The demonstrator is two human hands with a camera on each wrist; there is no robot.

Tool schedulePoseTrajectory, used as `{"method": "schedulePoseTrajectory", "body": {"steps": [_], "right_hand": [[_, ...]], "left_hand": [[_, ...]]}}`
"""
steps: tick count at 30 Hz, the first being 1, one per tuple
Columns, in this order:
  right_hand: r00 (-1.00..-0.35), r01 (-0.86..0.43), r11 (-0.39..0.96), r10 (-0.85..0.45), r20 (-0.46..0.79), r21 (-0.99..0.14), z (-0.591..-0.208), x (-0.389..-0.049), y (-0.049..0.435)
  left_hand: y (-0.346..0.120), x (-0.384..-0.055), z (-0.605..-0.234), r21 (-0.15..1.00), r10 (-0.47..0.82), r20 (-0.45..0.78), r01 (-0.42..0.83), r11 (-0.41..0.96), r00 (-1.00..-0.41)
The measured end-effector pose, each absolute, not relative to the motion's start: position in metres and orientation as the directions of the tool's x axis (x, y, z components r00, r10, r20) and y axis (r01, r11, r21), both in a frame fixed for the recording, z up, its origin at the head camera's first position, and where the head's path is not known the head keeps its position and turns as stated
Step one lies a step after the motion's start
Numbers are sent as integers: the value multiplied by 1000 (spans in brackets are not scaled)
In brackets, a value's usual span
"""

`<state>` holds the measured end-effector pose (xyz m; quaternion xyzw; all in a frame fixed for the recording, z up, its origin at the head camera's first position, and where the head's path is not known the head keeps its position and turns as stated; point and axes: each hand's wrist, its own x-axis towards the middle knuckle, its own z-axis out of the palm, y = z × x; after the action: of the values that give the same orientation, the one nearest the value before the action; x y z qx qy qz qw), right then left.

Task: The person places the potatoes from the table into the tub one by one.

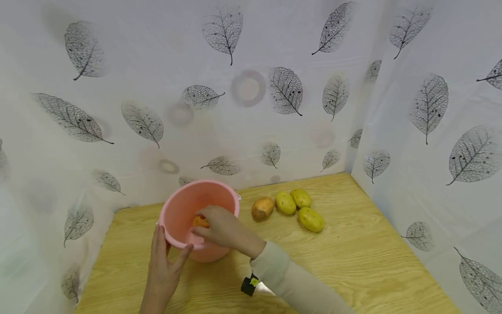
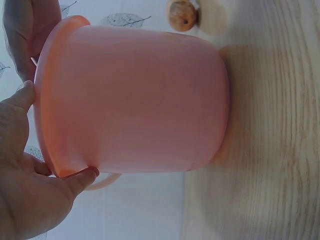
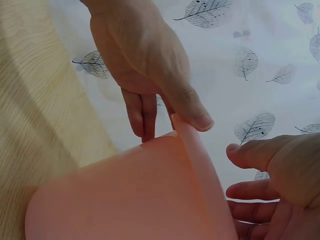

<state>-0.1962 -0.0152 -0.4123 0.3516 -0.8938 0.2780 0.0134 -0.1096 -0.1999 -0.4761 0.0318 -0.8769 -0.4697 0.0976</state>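
Note:
A pink bucket [image 1: 204, 187] stands on the table, toward the left in the head view. My left hand [image 1: 164, 266] grips its rim at the near left; the thumb and fingers sit on either side of the rim in the right wrist view. My right hand [image 1: 219, 226] reaches over the bucket's mouth, thumb and fingers apart. Below that hand, inside the bucket, shows part of an orange-brown potato [image 1: 200, 221]. In the right wrist view nothing lies between the thumb and fingers of my right hand [image 3: 280, 170].
Right of the bucket lie a brown potato [image 1: 262, 209] and several yellow-green potatoes [image 1: 310, 219]. A small black object [image 1: 249, 285] is by my right sleeve. Leaf-patterned curtains [image 1: 251, 122] close off the wood-grain table [image 1: 372, 253] at the back and sides.

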Motion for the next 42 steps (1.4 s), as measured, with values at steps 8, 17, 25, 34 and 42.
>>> {"method": "schedulePoseTrajectory", "body": {"steps": [8,17,25,34,42], "right_hand": [[-753,-628,541,-604,261,-560,-400,-197,1],[-758,-599,476,-598,263,-644,-392,-202,27],[-802,-542,465,-536,265,-700,-393,-206,55],[-835,-518,484,-465,294,-705,-391,-208,89],[-849,-520,507,-393,353,-687,-396,-209,119]], "left_hand": [[-200,-110,-475,828,-142,131,30,559,-981],[-200,-112,-477,827,-150,117,12,563,-982],[-199,-112,-477,830,-155,110,5,558,-982],[-198,-112,-474,824,-152,112,6,567,-982],[-198,-110,-476,826,-155,125,16,563,-980]]}}
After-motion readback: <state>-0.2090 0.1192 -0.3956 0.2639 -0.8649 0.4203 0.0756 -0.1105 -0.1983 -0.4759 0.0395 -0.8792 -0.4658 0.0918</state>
